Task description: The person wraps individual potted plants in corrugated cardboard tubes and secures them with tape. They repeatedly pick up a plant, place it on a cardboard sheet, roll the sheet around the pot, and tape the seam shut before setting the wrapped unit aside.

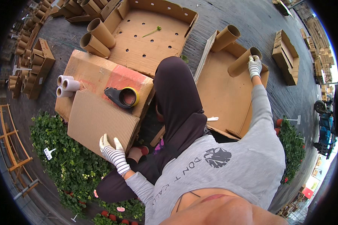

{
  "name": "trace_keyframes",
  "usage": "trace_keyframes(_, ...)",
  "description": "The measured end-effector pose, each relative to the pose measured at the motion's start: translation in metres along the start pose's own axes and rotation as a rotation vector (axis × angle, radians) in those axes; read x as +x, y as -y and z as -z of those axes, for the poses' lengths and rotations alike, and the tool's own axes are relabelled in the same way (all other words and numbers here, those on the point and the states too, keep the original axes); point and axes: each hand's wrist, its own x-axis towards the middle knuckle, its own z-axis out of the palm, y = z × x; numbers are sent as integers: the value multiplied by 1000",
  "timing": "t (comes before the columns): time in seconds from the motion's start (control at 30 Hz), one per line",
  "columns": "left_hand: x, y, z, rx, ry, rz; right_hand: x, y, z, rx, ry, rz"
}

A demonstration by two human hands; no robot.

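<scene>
My right hand (255, 67), in a striped glove, grips the upper end of a brown cardboard tube (240, 65). This tube leans in the right-hand part of a shallow cardboard tray (222, 95). A second cardboard tube (226, 38) stands at the tray's far end. My left hand (112, 153), gloved the same way, lies with fingers apart on the near edge of corrugated cardboard sheets (102, 121). The sheets rest on a closed cardboard box (93, 67). Beyond them on the box is a black tape dispenser (121, 97) with a yellow-edged roll.
Three small rolls of film (67, 85) stand on the box's left side. A perforated cardboard tray (146, 21) holds a green sprig (152, 31) and two tubes (101, 33). Potted plants (64, 157) crowd the left. More tubes in cartons (39, 69) stand farther left.
</scene>
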Motion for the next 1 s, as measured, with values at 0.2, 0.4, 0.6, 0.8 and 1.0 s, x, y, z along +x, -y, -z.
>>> trace_keyframes(0.2,-3,3,3,-12,10,-32,82,-16,-105,259,152,-78)
trace_keyframes(0.4,-28,-12,43,-258,-114,189,88,4,-122,404,342,-145)
trace_keyframes(0.6,-99,16,120,-242,-655,509,37,38,-79,771,238,85)
trace_keyframes(0.8,-256,104,104,-132,-712,1197,-81,214,-40,861,466,461)
trace_keyframes(1.0,-330,100,-128,-495,69,1457,-294,386,-32,725,895,1138)
